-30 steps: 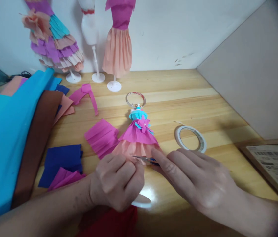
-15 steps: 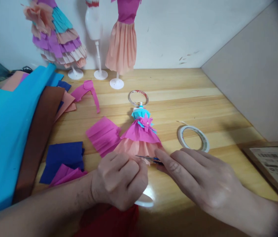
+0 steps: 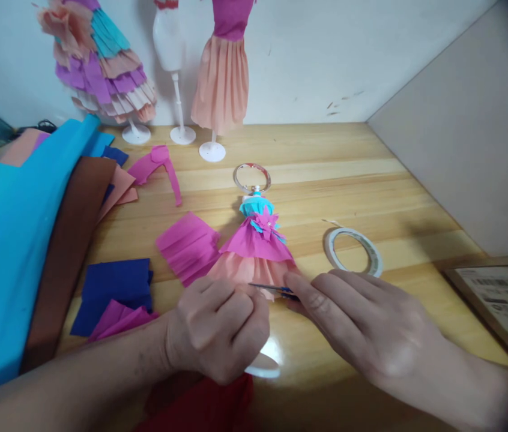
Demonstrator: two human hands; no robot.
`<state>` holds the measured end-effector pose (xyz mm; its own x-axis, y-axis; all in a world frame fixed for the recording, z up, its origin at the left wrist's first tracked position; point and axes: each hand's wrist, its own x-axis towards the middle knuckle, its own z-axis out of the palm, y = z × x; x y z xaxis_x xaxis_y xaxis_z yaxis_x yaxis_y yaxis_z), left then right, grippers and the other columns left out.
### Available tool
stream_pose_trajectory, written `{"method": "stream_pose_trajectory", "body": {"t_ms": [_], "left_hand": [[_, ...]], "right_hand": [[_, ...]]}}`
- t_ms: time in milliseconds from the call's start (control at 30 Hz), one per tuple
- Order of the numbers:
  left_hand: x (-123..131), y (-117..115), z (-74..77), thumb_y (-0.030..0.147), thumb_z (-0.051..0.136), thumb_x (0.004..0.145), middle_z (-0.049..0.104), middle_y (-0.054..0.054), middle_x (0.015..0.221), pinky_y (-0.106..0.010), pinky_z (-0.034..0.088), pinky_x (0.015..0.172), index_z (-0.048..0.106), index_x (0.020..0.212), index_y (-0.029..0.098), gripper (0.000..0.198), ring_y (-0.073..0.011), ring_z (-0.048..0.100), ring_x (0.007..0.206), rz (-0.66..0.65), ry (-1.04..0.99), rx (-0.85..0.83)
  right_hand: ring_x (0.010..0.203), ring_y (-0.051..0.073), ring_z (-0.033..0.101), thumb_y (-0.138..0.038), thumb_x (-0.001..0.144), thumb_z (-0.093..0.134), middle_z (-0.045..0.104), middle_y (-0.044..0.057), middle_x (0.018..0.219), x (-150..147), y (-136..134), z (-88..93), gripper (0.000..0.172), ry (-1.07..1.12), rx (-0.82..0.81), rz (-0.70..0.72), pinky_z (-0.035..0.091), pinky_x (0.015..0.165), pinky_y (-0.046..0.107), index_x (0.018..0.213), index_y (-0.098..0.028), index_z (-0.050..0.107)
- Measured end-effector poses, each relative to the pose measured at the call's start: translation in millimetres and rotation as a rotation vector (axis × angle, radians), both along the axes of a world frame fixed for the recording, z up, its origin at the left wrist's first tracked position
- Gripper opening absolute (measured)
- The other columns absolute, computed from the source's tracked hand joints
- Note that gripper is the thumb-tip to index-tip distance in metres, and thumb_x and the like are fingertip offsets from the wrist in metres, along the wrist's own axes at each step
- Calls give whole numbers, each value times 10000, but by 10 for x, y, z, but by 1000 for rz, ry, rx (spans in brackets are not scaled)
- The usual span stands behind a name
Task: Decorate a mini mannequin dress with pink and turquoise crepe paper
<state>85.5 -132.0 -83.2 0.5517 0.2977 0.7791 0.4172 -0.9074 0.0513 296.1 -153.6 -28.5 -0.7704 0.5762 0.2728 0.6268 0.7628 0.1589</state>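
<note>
Left hand point(image 3: 222, 330) is pinching the peach crepe-paper hem point(image 3: 245, 271), presumably keeping it taut | right hand point(image 3: 362, 330) is gripping blue-handled metal scissors point(image 3: 266, 288), blades at that hem | turquoise-and-magenta paper-dressed mannequin point(image 3: 256, 240) is lying on the pale wooden table point(image 3: 312, 180), skirt facing the hands, likely for easy reach

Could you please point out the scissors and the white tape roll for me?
Scissors point(image 3: 272, 288), head view: on the thin blades.
White tape roll point(image 3: 375, 259), head view: right side of the ring.

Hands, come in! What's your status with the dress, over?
Left hand closed at the peach skirt. Right hand holding scissors pointed at left hand. Dress: pink flower at waist. Tape roll beyond right hand, clear of scissors.
</note>
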Motion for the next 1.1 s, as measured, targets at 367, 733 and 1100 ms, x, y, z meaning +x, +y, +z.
{"method": "stream_pose_trajectory", "body": {"t_ms": [367, 733, 1100], "left_hand": [[16, 3, 27, 83, 534, 773, 573, -17, 562, -268, 341, 410, 616, 800, 73, 86, -136, 523, 505, -19, -22, -5], [3, -5, 8, 95, 555, 770, 574, -18, 559, -271, 358, 408, 618, 836, 62, 97, -148, 536, 500, -24, -13, -10], [3, 12, -4, 103, 553, 780, 562, -17, 577, -256, 384, 432, 618, 797, 73, 74, -118, 485, 499, -48, -3, 14]], "right_hand": [[523, 143, 471, -72, 862, 493, 551, 24, 596, 4, 19, 22, 162, -2, 4, 0, 375, 457, 273, 1014, -69, 548], [531, 135, 460, -99, 877, 509, 569, 42, 631, 10, 9, 1, 214, 32, -21, -23, 355, 470, 267, 1080, -39, 540], [589, 157, 534, -172, 885, 517, 597, 49, 709, 268, -208, -72, 277, 77, -115, -142, 412, 542, 286, 1149, -96, 551]]}}
